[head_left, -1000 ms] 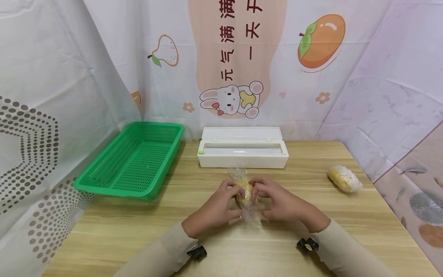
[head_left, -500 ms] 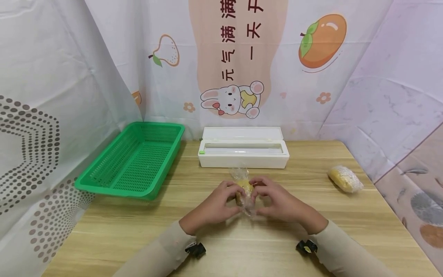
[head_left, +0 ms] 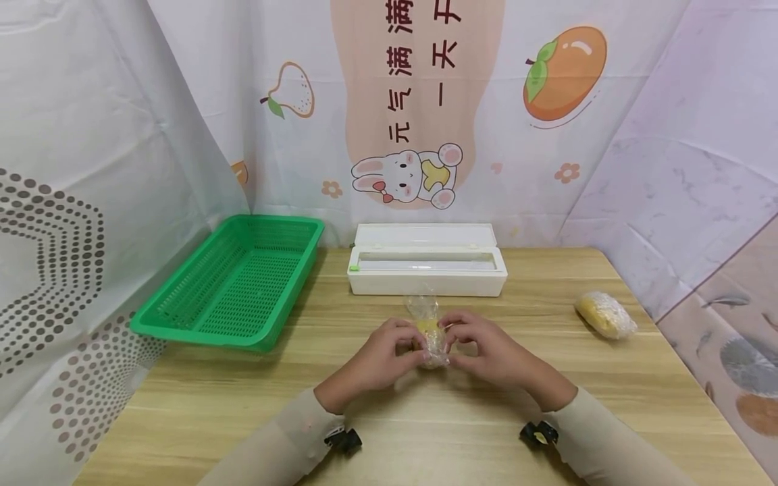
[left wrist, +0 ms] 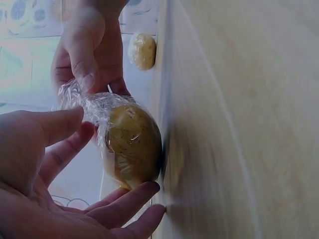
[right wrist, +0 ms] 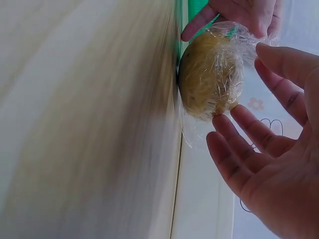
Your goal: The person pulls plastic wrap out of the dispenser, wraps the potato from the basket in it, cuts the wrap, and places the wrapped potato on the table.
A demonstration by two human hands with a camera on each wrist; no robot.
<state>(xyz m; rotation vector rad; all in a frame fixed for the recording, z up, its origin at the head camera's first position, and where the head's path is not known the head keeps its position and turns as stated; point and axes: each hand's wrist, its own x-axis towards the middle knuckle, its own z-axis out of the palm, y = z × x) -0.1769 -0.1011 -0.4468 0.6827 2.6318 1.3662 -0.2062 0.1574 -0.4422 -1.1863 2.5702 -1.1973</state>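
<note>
An oval, yellow-brown speckled piece of produce rests on the table between the hands, partly covered by crinkled cling film. The left hand has its thumb and forefinger at the gathered film, while its other fingertips touch the far end of the produce in the left wrist view. On the opposite side, the right hand pinches the near film edge with thumb and forefinger, its remaining fingers at the produce's end. A loose flap of film sticks out toward the back.
Behind the hands stands a white cling film dispenser with its lid raised. A green perforated basket sits at the left. Another film-wrapped yellow oval piece lies at the right. Printed curtains line the back and sides.
The near flap of film, spread toward the person before, is now folded up against the produce. Both thumbs have come in closer to it.
</note>
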